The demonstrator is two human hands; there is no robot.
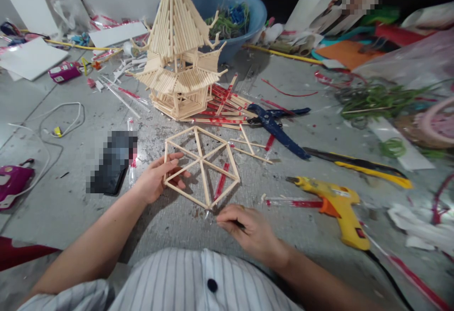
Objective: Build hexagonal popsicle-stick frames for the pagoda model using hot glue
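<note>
A hexagonal frame of thin wooden sticks (201, 159), with spokes meeting at its centre, is held just above the table. My left hand (159, 176) grips its left side, thumb above and fingers underneath. Close to the frame's near corner, my right hand (248, 230) is closed in a pinch; what it may hold is too small to make out. Beyond the frame stands a pagoda model (177, 74) built of similar sticks, with a pointed roof. Loose sticks in red-marked wrapping (227, 103) lie beside its base.
Right of the frame lie blue-handled pliers (280, 129), a utility knife (365, 167) and a yellow glue gun (333, 207) with its cord. A phone (111, 162) lies left. Behind the pagoda stands a blue basin (244, 41). Green strands (386, 100) clutter the right side.
</note>
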